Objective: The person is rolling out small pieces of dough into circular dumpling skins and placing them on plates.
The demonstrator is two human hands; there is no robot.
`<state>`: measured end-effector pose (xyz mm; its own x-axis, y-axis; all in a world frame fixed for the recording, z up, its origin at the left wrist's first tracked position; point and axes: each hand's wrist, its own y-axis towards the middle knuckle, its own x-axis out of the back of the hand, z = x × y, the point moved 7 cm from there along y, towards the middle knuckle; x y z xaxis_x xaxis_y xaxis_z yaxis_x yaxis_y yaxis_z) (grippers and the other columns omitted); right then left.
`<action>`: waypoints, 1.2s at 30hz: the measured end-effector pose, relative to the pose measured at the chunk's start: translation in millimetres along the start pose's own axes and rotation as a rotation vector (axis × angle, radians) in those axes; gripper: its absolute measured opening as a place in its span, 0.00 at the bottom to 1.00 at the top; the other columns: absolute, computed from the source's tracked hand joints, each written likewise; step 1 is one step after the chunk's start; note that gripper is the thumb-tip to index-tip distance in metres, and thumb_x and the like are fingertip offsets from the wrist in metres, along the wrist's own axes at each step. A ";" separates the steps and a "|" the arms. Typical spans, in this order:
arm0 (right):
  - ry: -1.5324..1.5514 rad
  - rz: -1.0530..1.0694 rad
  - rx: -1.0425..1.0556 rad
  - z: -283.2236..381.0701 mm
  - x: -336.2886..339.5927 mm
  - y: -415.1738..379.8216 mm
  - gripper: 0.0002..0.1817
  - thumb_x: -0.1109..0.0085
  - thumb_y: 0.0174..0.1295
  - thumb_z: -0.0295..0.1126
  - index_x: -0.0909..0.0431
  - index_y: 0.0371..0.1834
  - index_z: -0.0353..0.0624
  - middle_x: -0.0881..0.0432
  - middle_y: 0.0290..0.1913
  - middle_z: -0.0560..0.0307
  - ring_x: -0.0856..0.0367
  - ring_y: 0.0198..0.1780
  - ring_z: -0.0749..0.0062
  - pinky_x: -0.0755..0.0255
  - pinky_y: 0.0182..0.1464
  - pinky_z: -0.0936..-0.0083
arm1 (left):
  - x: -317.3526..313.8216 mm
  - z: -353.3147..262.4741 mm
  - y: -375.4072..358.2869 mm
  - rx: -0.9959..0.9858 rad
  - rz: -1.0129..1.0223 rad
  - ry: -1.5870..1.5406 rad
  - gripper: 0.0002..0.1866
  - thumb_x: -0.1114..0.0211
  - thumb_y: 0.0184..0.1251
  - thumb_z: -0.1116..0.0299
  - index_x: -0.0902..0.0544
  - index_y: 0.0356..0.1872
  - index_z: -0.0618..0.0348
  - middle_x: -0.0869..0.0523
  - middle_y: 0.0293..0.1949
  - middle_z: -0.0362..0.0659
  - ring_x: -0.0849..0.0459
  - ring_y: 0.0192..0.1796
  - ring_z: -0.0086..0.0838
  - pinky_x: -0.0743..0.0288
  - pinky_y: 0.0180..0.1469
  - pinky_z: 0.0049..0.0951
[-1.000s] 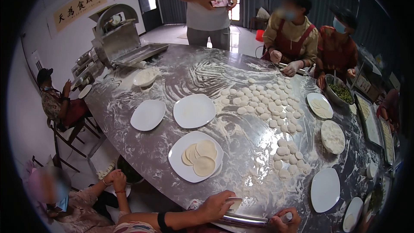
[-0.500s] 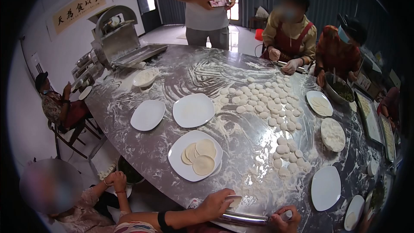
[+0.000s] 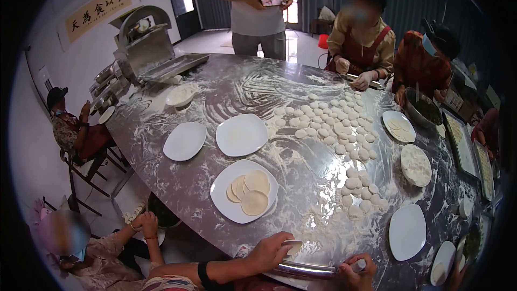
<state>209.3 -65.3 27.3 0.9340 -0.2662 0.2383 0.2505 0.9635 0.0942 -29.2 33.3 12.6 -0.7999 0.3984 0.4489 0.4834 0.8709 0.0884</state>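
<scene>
At the near edge of the table, my left hand [image 3: 270, 253] is closed, pinching a small round dough wrapper [image 3: 294, 247] by its edge. My right hand [image 3: 357, 274] wraps round the pale handle of a shiny metal rolling pin [image 3: 308, 271]. The pin lies along the table edge, just below the wrapper. Beyond my left hand, a white plate [image 3: 221, 201] bears several rolled wrappers [image 3: 253, 202]. Several floured dough pieces [image 3: 365, 194] lie ahead of my right hand, with a larger group [image 3: 339, 121] farther back.
Two white plates [image 3: 184, 141] [image 3: 242, 135] and a flour bowl [image 3: 180, 96] stand farther left. Another flour bowl [image 3: 416, 166], plates [image 3: 407, 233] and trays [image 3: 460, 143] line the right side. A dough machine [image 3: 144, 48] stands back left. Several people surround the table.
My hands and the rolling pin hold nearly the same place; the wrapper has tilted slightly. The seated person at lower left has moved their head.
</scene>
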 end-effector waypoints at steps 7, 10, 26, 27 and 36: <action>0.022 -0.010 -0.048 2.4 -0.7 2.2 0.09 0.37 0.54 0.20 0.28 0.34 0.40 0.21 0.25 0.56 0.21 0.25 0.75 0.26 0.27 0.80 | -0.7 1.4 1.2 -0.004 0.006 0.011 0.13 0.42 0.62 0.72 0.25 0.47 0.64 0.19 0.39 0.52 0.17 0.41 0.41 0.23 0.40 0.32; -0.006 -0.011 -0.037 9.3 -0.7 2.7 0.09 0.36 0.54 0.21 0.28 0.34 0.40 0.21 0.25 0.56 0.21 0.25 0.76 0.26 0.27 0.80 | -1.1 2.6 0.8 0.000 0.003 0.006 0.13 0.42 0.62 0.72 0.25 0.47 0.64 0.19 0.39 0.52 0.17 0.41 0.41 0.23 0.40 0.32; 0.044 0.000 -0.074 12.0 -2.7 3.9 0.08 0.37 0.54 0.21 0.28 0.34 0.40 0.20 0.24 0.56 0.19 0.25 0.75 0.25 0.27 0.79 | -1.3 1.7 2.1 0.003 0.012 0.007 0.14 0.41 0.62 0.72 0.26 0.47 0.65 0.19 0.40 0.53 0.17 0.42 0.42 0.24 0.43 0.32; 0.048 0.002 -0.078 11.2 -2.7 3.7 0.08 0.37 0.54 0.21 0.28 0.34 0.40 0.20 0.24 0.56 0.19 0.25 0.75 0.25 0.27 0.79 | -1.5 1.9 1.9 0.012 0.014 0.003 0.14 0.41 0.62 0.72 0.26 0.47 0.65 0.19 0.40 0.53 0.17 0.42 0.42 0.24 0.43 0.32; 0.010 -0.005 -0.025 10.0 -1.4 3.5 0.08 0.38 0.55 0.20 0.28 0.34 0.40 0.21 0.24 0.56 0.20 0.25 0.76 0.25 0.27 0.80 | -0.7 0.6 1.7 0.012 0.015 0.027 0.13 0.41 0.62 0.72 0.25 0.47 0.65 0.19 0.39 0.53 0.17 0.41 0.41 0.24 0.41 0.32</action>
<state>206.3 -61.9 37.0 0.9351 -0.2712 0.2282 0.2619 0.9625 0.0710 -28.0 34.7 11.9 -0.7825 0.4038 0.4739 0.4907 0.8685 0.0704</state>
